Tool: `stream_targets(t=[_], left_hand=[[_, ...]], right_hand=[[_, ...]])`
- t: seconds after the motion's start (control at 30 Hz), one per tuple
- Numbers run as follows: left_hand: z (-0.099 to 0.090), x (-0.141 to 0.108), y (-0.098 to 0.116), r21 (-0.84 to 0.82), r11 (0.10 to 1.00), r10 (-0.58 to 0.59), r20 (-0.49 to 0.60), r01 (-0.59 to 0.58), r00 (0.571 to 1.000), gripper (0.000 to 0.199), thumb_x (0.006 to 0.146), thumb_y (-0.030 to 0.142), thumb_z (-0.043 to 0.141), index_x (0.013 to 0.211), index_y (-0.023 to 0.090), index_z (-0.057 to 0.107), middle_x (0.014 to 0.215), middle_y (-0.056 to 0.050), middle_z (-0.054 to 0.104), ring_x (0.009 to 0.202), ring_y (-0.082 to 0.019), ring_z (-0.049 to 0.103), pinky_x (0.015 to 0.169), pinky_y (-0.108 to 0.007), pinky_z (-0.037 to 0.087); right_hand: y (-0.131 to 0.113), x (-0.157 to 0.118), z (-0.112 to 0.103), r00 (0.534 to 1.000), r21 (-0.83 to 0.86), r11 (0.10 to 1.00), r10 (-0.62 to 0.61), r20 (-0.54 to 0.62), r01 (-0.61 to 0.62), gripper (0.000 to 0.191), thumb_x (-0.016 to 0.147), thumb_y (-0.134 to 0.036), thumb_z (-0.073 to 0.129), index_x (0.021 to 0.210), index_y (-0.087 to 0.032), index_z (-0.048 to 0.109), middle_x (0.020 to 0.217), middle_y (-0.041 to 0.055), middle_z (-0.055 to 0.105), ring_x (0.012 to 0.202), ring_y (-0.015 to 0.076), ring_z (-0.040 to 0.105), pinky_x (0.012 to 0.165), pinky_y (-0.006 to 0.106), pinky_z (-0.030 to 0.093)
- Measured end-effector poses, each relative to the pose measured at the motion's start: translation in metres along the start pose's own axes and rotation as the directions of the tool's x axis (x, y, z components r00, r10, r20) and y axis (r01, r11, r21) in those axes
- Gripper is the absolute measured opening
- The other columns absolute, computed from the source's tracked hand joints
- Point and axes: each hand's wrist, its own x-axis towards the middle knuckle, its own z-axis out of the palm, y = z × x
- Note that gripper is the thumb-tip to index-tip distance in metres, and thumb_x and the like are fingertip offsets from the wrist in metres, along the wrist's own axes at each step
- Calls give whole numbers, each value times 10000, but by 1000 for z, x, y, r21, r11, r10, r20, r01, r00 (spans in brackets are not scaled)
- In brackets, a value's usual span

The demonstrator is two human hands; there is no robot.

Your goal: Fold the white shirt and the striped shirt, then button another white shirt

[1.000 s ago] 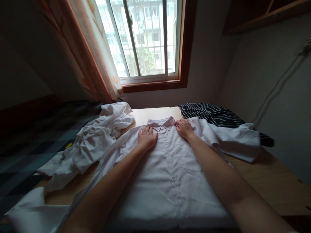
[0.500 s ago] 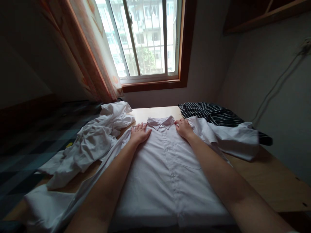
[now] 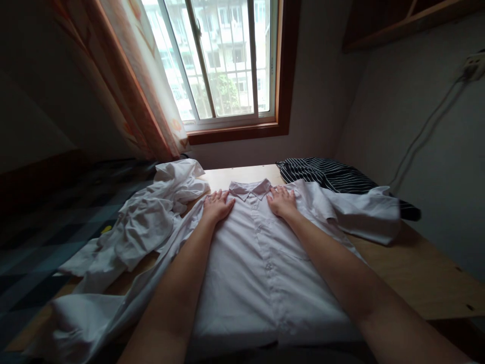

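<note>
A white button-up shirt [image 3: 242,268] lies front side up on a wooden table [image 3: 401,273], its collar at the far end and its buttons running down the middle. My left hand [image 3: 217,206] rests flat on the shirt's left shoulder, fingers stretched out beside the collar. On the other side of the collar, my right hand [image 3: 282,201] lies flat on the right shoulder with its fingers spread. One sleeve reaches out to the right; the other trails toward me at the left. Wrinkles cross the shirt front.
Crumpled white clothing [image 3: 147,222] is heaped along the left edge. A black striped garment [image 3: 329,174] lies at the back right. Beyond the table are a window [image 3: 223,65], a curtain [image 3: 125,81] and, at left, dark checked bedding [image 3: 34,237]. A cable [image 3: 424,121] hangs on the right wall.
My right hand has gone from curled fingers at the shoulder to lying flat with fingers spread. My left hand stays in place on the shirt. The view has shifted slightly.
</note>
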Motion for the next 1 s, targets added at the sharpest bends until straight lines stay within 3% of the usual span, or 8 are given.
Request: stream_targets(t=[0.13, 0.23, 0.33, 0.43, 0.6, 0.77, 1.0], left_hand=[[1, -5, 1, 19, 1000, 24, -43, -23, 999, 630, 977, 536, 230, 1513, 234, 367, 1613, -72, 269, 1498, -262, 191, 1204, -470, 150], [2, -10, 4, 44, 998, 51, -179, -44, 983, 554, 979, 391, 293, 1468, 175, 436, 1587, -80, 334, 1490, -242, 210, 1215, -421, 144], [1, -15, 7, 40, 998, 56, -277, -46, 959, 479, 950, 270, 341, 1369, 147, 538, 1446, -112, 527, 1377, -237, 408, 1160, -362, 280], [1, -17, 9, 20, 997, 73, -240, -70, 968, 418, 943, 228, 340, 1232, 158, 634, 1302, -106, 635, 1234, -232, 535, 1071, -329, 386], [2, -12, 8, 9, 1000, 28, -210, -27, 977, 476, 955, 287, 330, 1351, 167, 564, 1458, -67, 526, 1344, -216, 450, 1140, -344, 308], [5, -2, 5, -12, 999, -46, -85, 45, 995, 588, 974, 444, 246, 1501, 227, 391, 1588, -52, 335, 1458, -252, 299, 1186, -441, 213], [3, 12, 4, -13, 1000, -25, -4, 25, 1000, 655, 961, 514, 199, 1538, 227, 310, 1624, -56, 236, 1491, -257, 216, 1198, -468, 171]], right_hand=[[2, 5, -2, 1000, 10, 1000, -13, 17, 13, 628, 996, -482, 186, 1553, -206, 275, 1638, 79, 174, 1501, 239, 132, 1196, 497, 33], [2, 8, -2, 1000, -6, 1000, -19, 9, 19, 632, 996, -479, 198, 1552, -190, 278, 1636, 91, 180, 1498, 241, 142, 1199, 471, 49], [2, 10, -2, 1000, -17, 1000, -26, 1, 26, 631, 997, -465, 200, 1557, -179, 262, 1636, 98, 177, 1497, 240, 143, 1199, 462, 53], [2, 12, -3, 1000, -11, 1000, -24, 5, 24, 634, 997, -464, 193, 1557, -176, 261, 1636, 95, 177, 1499, 242, 137, 1199, 471, 49], [2, 16, -5, 999, -5, 1000, -26, 21, 26, 639, 995, -488, 194, 1559, -193, 256, 1639, 80, 168, 1502, 235, 123, 1201, 475, 37], [2, 22, -4, 999, -11, 999, -32, 21, 33, 642, 996, -503, 191, 1561, -204, 250, 1640, 73, 165, 1502, 235, 125, 1201, 475, 37], [6, 29, 0, 999, -26, 999, -29, 14, 29, 636, 997, -500, 187, 1560, -209, 251, 1639, 74, 174, 1500, 230, 124, 1198, 472, 55]])
